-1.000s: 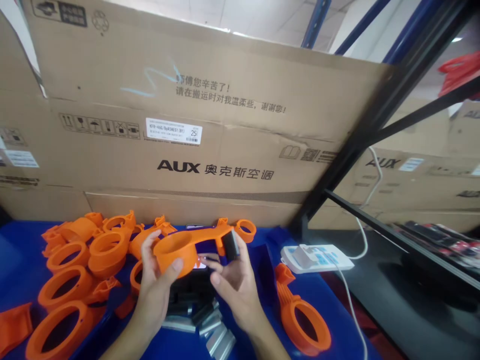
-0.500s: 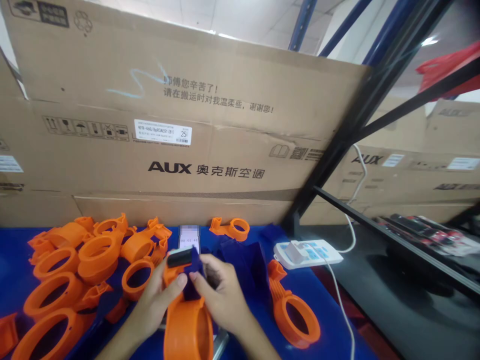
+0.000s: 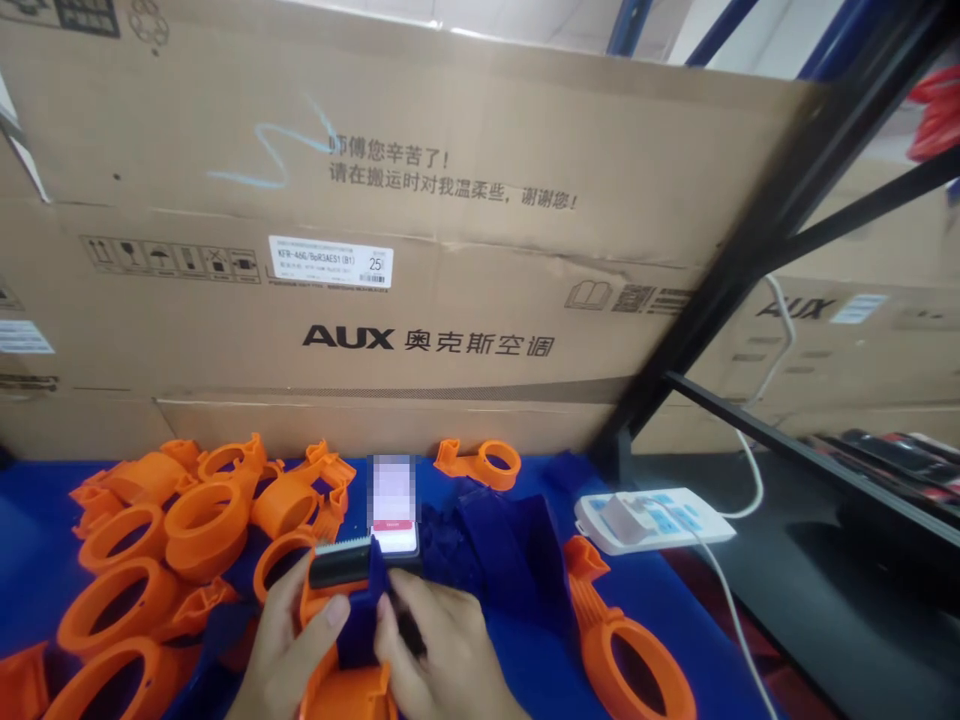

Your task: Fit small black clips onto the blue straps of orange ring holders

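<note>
Low in the middle, my left hand (image 3: 289, 645) is closed around the head of an orange tape dispenser (image 3: 349, 695), its thumb lying along the near side. A black roller (image 3: 339, 568) and a pale toothed strip (image 3: 345, 546) run across that head. My right hand (image 3: 450, 640) pinches a dark blue plastic piece (image 3: 361, 628) that sits against the dispenser's right side. My fingers cover part of this piece, so I cannot tell how firmly it is seated. The dispenser's lower end runs out of the frame.
Several orange dispensers (image 3: 206, 525) are heaped at the left. Others lie at the back (image 3: 499, 462) and right (image 3: 637, 668). Dark blue pieces (image 3: 514, 555) lie beyond my right hand. A phone (image 3: 394, 540), a white power strip (image 3: 656, 518) with cables, a cardboard box (image 3: 450, 250) and a black frame post (image 3: 720, 320) surround the blue surface.
The camera view has shifted, and the held dispenser now appears lower, uncovering more of the phone. The toothed strip and blue piece show more clearly. Both hands keep their hold.
</note>
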Tool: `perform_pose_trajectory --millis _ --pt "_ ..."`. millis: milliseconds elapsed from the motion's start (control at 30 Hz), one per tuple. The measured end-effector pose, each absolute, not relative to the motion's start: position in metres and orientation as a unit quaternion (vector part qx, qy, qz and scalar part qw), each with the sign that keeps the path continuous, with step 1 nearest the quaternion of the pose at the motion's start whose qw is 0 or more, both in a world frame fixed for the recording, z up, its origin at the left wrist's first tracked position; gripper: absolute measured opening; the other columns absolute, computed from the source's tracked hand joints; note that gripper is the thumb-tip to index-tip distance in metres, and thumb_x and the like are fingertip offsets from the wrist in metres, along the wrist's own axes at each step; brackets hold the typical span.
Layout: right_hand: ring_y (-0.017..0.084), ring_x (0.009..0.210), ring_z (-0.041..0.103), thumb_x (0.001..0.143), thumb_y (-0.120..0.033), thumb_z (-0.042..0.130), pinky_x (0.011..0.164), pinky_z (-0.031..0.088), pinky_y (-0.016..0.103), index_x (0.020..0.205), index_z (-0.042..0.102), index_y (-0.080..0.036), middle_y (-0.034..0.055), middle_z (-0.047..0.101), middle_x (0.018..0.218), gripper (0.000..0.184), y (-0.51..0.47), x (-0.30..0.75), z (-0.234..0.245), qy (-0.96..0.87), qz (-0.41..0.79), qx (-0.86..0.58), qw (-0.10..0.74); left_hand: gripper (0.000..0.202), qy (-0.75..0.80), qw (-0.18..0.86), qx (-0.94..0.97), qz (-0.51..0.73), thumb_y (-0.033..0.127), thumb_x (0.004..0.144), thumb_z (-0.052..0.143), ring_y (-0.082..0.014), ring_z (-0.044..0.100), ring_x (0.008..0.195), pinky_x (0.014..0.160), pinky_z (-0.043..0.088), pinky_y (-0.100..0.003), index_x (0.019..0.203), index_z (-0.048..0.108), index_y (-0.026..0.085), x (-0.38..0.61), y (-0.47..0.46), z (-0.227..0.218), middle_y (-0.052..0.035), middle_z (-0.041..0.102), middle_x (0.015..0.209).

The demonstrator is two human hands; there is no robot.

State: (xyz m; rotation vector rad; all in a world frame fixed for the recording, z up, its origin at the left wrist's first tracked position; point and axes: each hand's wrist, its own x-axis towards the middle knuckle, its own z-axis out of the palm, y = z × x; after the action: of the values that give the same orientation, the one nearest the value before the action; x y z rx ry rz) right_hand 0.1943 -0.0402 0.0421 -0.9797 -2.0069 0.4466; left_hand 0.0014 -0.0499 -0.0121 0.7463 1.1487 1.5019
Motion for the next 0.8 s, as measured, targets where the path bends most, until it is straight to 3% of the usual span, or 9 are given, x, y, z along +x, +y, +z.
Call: perform_pose_trajectory --millis 233,333,467,633,800 --pt "0.016 0.056 0.063 0.108 -0.026 0.040 0.055 0.043 0.024 0.128 0.063 -0.022 0.0040 0.072 0.078 0.031 -0.039 0.187 0.043 -0.767 0.301 -0.409 0.392 0.045 0.489 0.518 0.333 0.618 0.047 0.069 0.087 -0.0394 0.070 0.114 0.092 0.061 -0.043 0.107 0.078 0.024 0.026 -0.046 0.027 -0.0081 0.080 0.112" --pt "0.015 0.062 0.064 0.109 -0.029 0.037 0.057 0.044 0.023 0.125 0.064 -0.024 0.0041 0.072 0.085 0.032 -0.040 0.185 0.046 -0.751 0.335 -0.404 0.400 0.042 0.476 0.516 0.340 0.626 0.048 0.070 0.087 -0.0378 0.070 0.114 0.094 0.059 -0.041 0.103 0.079 0.022 0.027 -0.044 0.034 -0.0089 0.080 0.109" --pt "0.014 0.058 0.059 0.109 -0.032 0.036 0.056 0.043 0.022 0.122 0.066 -0.022 0.0019 0.068 0.077 0.033 -0.040 0.183 0.048 -0.745 0.335 -0.405 0.412 0.042 0.476 0.514 0.340 0.627 0.048 0.072 0.086 -0.0354 0.070 0.113 0.099 0.056 -0.039 0.103 0.080 0.020 0.026 -0.043 0.034 -0.0098 0.080 0.110" --pt "0.014 0.063 0.061 0.110 -0.033 0.037 0.062 0.045 0.023 0.121 0.066 -0.022 0.0024 0.069 0.081 0.033 -0.040 0.183 0.048 -0.741 0.339 -0.406 0.414 0.048 0.461 0.527 0.328 0.634 0.051 0.073 0.084 -0.0364 0.069 0.115 0.099 0.056 -0.043 0.110 0.078 0.021 0.026 -0.045 0.030 -0.0103 0.080 0.111" --pt "0.012 0.054 0.050 0.108 -0.039 0.040 0.054 0.040 0.021 0.102 0.069 -0.020 -0.0013 0.060 0.067 0.035 -0.039 0.183 0.050 -0.729 0.345 -0.423 0.414 0.052 0.462 0.536 0.322 0.629 0.053 0.071 0.086 -0.0378 0.071 0.113 0.096 0.058 -0.045 0.111 0.077 0.021 0.021 -0.040 0.025 -0.0107 0.080 0.110"
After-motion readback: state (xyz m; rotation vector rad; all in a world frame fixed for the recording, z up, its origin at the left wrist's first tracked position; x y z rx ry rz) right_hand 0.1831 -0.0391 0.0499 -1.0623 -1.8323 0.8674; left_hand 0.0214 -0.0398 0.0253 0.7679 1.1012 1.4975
